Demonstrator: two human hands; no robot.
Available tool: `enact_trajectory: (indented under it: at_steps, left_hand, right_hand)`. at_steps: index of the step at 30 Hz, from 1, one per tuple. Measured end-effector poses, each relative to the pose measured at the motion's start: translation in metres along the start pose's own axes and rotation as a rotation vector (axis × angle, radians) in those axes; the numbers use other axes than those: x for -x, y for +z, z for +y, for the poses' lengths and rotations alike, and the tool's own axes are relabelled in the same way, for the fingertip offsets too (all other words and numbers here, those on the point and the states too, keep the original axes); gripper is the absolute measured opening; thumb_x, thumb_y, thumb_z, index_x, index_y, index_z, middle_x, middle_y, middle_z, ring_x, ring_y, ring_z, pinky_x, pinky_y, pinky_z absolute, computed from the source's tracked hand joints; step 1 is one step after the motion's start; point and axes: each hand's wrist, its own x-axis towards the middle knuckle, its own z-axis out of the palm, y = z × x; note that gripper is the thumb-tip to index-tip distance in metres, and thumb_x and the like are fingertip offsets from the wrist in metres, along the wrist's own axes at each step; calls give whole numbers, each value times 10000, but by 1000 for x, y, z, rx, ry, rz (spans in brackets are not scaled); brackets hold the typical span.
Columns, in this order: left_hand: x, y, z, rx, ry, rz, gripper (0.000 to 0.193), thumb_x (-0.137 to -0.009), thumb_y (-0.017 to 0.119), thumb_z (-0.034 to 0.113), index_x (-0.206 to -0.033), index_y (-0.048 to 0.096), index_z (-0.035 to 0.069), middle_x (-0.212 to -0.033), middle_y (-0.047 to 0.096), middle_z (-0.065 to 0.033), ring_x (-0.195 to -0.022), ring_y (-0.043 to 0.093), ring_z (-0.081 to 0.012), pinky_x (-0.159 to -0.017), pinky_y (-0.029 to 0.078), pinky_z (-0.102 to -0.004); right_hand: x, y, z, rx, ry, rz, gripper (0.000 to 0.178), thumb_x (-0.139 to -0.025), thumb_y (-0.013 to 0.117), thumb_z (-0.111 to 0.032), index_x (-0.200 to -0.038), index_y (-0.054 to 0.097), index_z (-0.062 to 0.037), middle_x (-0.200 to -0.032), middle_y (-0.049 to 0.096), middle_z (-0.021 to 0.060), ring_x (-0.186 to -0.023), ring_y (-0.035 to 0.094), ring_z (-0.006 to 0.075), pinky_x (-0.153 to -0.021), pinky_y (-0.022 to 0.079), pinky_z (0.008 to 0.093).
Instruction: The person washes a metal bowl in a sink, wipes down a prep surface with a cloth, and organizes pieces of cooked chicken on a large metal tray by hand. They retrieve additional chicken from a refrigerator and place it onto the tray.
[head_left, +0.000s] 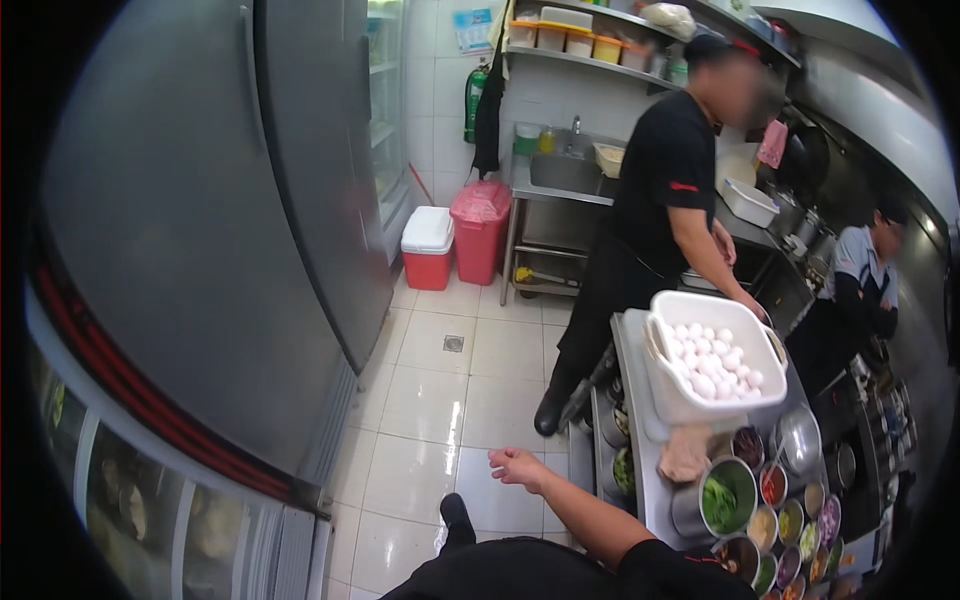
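Note:
My right hand [517, 468] hangs over the tiled floor, its forearm coming in from the lower right. The fingers are loosely curled and apart, with nothing visible in them. My left hand is out of the picture. To the right of my arm runs a steel counter [655, 520]. On it stands a white plastic tub [690, 402] full of eggs [712, 360]. In front of the tub are a piece of raw meat [685, 453], a metal pot of green leaves [718, 500] and several small metal containers of chopped ingredients.
A co-worker [660, 190] in black stands behind the counter, one hand by the tub. Another person [860, 275] stands at far right. Large grey refrigerator doors [170, 220] line the left. A red cooler [427, 265], a red bin [480, 240] and a sink [570, 175] are at the back.

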Motion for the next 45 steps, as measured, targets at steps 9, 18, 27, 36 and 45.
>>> enact_trajectory:
  at_steps: [9,18,27,36,45]
  left_hand:
    - [-294,-204,278,-242,216,61,443,-865,525,394,-985,716,14,-1017,682,-241,-970,646,-398,-889,502,-461]
    - [-420,-398,666,463,560,94,494,-871,617,291,-1269,574,3,-1040,687,-201,-866,698,-213,-765,535,-334]
    - [-545,-420,580,-239,315,-101,342,-892,525,314,-982,667,16,-925,691,-190,-792,672,-334,-749,528,-435]
    - [-692,-568,732,-169,261,207,320,-897,522,238,-993,639,-44,-837,650,-243,-731,627,-384,-692,490,-464]
    - [-710,-727,1214,228,1167,516,315,-933,563,176,-1172,613,-24,-999,687,-164,-869,656,-226,-780,514,-331]
  right_hand:
    - [-168,-89,-150,-194,37,170,409,-954,593,-407,-1185,557,-72,-1113,607,52,-944,620,166,-834,503,338]
    - [-313,-243,-270,-412,-15,355,323,-950,605,-403,-1077,580,-106,-968,594,-6,-807,610,126,-669,505,279]
    - [-484,-334,-434,-348,-84,350,297,-940,619,-312,-1115,610,-72,-922,625,-1,-770,620,100,-657,494,246]
    - [-600,-453,-543,-348,-147,578,329,-935,646,-343,-1092,615,-55,-948,648,29,-745,618,108,-630,488,243]
    - [-589,-594,-598,152,-185,1121,495,-869,701,-386,-1202,598,-35,-1151,619,149,-990,619,264,-864,500,375]
